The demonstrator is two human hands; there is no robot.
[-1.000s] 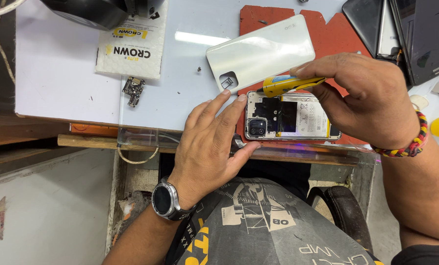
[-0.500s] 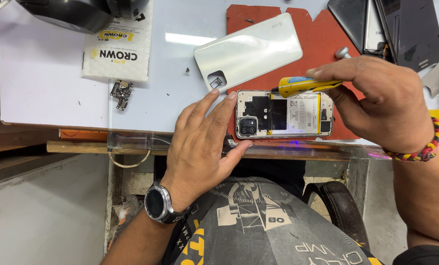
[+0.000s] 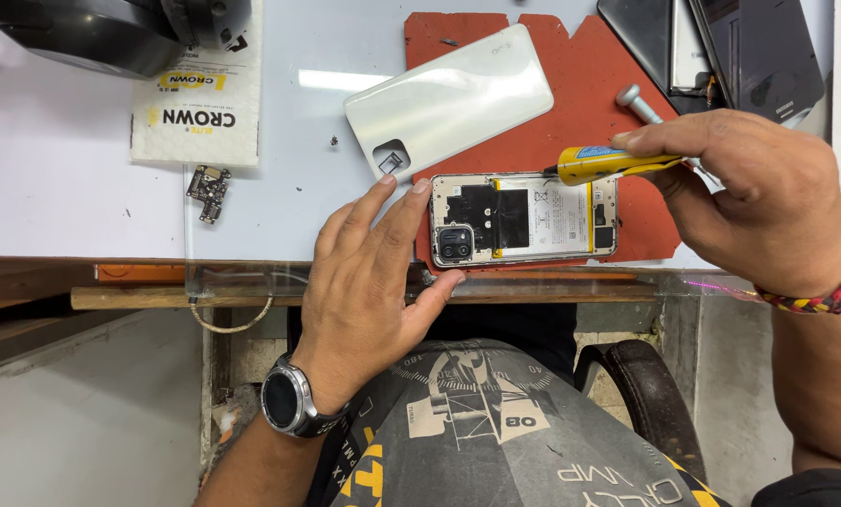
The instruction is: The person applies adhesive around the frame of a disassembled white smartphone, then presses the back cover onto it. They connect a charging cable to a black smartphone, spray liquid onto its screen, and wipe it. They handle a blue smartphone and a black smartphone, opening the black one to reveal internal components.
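Phone point(image 3: 524, 219) shifted left; left hand point(image 3: 373, 272) flat, steadying it; right hand point(image 3: 758, 197) gripping yellow screwdriver point(image 3: 608, 163).

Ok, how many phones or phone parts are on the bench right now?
5 at least: the opened phone on the red mat, its white back cover above it, two dark phones top right, and a small circuit board at left. More may lie out of frame.

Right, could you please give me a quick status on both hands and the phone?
Left hand flat beside opened phone, steadying its camera end. Right hand holds yellow screwdriver, tip at phone's top edge. White back cover lies clear, above phone.
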